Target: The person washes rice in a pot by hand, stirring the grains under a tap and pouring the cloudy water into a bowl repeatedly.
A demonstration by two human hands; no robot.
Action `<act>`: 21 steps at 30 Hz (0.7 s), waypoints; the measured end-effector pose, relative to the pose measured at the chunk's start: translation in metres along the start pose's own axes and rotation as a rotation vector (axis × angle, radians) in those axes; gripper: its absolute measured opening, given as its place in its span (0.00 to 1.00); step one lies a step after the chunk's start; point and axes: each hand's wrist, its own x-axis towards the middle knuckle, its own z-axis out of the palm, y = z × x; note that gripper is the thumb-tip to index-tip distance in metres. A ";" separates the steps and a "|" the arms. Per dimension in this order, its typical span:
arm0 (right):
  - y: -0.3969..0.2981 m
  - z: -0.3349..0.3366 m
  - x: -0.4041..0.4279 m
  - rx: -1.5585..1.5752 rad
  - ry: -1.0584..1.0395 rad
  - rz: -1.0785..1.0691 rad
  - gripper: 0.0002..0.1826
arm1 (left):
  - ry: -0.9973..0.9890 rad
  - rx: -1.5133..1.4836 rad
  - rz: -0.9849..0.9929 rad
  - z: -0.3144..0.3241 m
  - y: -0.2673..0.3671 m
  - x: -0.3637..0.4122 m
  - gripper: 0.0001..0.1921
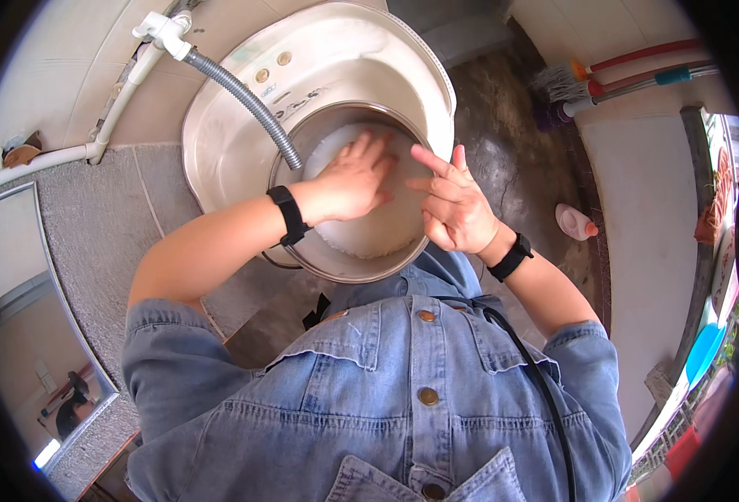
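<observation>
A round metal pot (pixel 350 271) stands partly over a pale sink (pixel 225 147). Inside it are white grains (pixel 369 241) that look like rice, with cloudy liquid over part of them. My left hand (pixel 357 179) reaches into the pot with its fingers spread and slightly blurred. Whether its fingertips touch the grains is hard to tell. At the pot's right rim is my right hand (pixel 457 204), its fingers apart, some extended, holding nothing. Above the pot's left rim hangs the end of a grey corrugated hose (pixel 244 94).
The hose joins a white plastic tap (pixel 163 34) on the wall pipe. A framed mirror (pixel 24 263) is at left. On the right are a plastic bottle (pixel 575 222) on the floor and mops (pixel 627 88) against the wall. A black cable (pixel 533 370) crosses my denim shirt.
</observation>
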 end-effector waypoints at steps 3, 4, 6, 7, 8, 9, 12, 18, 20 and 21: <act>0.013 0.004 0.005 0.066 0.029 -0.151 0.04 | 0.052 0.023 0.277 0.016 0.005 0.008 0.39; 0.017 0.005 0.006 0.139 0.035 -0.200 0.06 | -0.038 0.037 0.289 0.019 0.004 0.013 0.42; 0.018 0.008 0.007 0.220 0.078 -0.259 0.10 | -0.107 0.107 0.272 0.023 0.005 0.021 0.42; 0.019 0.010 0.007 0.224 0.087 -0.257 0.10 | -0.174 0.175 0.260 0.023 0.005 0.024 0.41; 0.019 0.011 0.006 0.238 0.108 -0.271 0.10 | -0.184 0.181 0.258 0.024 0.006 0.027 0.41; 0.020 0.012 0.004 0.251 0.129 -0.280 0.10 | -0.243 0.252 0.250 0.026 0.008 0.030 0.41; 0.022 0.019 0.003 0.247 0.189 -0.318 0.11 | -0.237 0.322 0.280 0.031 0.007 0.026 0.40; 0.025 0.029 0.000 0.261 0.269 -0.412 0.14 | 0.178 0.051 0.345 -0.008 0.010 0.003 0.19; 0.020 0.032 -0.001 0.260 0.314 -0.403 0.15 | 0.160 -0.003 0.233 -0.034 0.013 -0.001 0.15; 0.017 0.032 0.001 0.251 0.330 -0.403 0.16 | 0.143 -0.051 0.125 -0.039 0.011 -0.006 0.12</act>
